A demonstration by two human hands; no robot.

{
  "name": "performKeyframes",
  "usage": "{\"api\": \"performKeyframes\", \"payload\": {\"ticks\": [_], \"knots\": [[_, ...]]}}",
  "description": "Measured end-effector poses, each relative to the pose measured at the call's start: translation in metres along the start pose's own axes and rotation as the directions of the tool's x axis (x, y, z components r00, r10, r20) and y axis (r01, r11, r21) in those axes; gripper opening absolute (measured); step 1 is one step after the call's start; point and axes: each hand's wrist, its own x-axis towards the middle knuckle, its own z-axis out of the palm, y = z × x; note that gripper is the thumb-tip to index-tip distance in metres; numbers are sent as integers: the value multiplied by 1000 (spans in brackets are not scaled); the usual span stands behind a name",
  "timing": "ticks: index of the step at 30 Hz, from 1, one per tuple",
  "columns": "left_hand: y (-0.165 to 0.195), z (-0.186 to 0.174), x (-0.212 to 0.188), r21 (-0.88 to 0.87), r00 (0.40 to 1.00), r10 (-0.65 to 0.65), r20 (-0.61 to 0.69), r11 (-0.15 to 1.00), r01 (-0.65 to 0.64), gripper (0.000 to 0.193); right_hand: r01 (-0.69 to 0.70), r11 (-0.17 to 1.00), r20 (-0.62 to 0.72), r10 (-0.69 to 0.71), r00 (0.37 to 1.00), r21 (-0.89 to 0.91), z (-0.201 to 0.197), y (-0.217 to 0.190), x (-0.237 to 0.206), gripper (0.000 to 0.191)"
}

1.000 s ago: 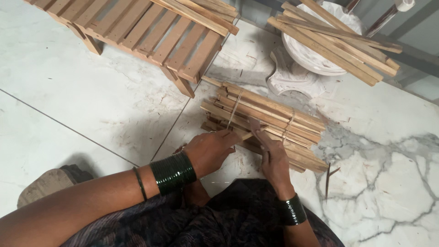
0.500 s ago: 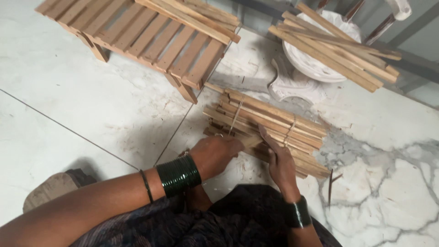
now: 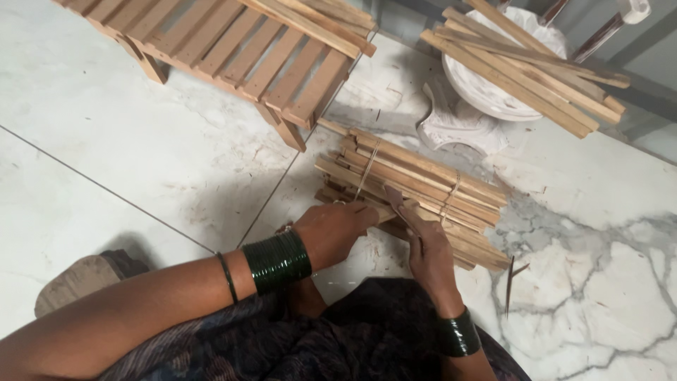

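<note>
A bundle of wooden sticks [image 3: 416,194] is already tied in two spots with string [image 3: 365,173]. One stick [image 3: 384,212] is gripped by the left hand [image 3: 337,231], and a thin piece, maybe a blade, is pinched in the right hand [image 3: 429,254]. More loose sticks [image 3: 522,67] are left on the white bowl [image 3: 486,99].

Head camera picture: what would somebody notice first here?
Probably the bundle of wooden sticks tied with string on the marble floor, mid-picture. Both hands rest on its near edge: the left hand, with green bangles at its wrist, and the right hand. A slatted wooden rack stands top left.
</note>
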Motion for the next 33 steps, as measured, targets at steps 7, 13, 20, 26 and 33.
{"api": "performKeyframes", "payload": {"ticks": [7,13,20,26,33], "knots": [[-2,0,1,25,1000,-5,9,1000,5,18,-75,997,-19,75,997,-16,-2,-3,3,40],[-5,-1,-1,-72,997,-71,22,995,72,16,-18,999,-52,19,998,28,-3,-10,-1,37],[-6,2,-2,-39,1000,-29,4,999,29,19,-19,1000,-59,19,998,12,2,3,-3,38],[-7,3,-3,-43,999,-21,-36,999,20,17,-14,996,-100,5,995,-90,4,3,3,37],[-9,4,-2,-58,999,-40,2,998,41,15,219,975,-86,-216,973,24,1,-14,-6,47]]}}
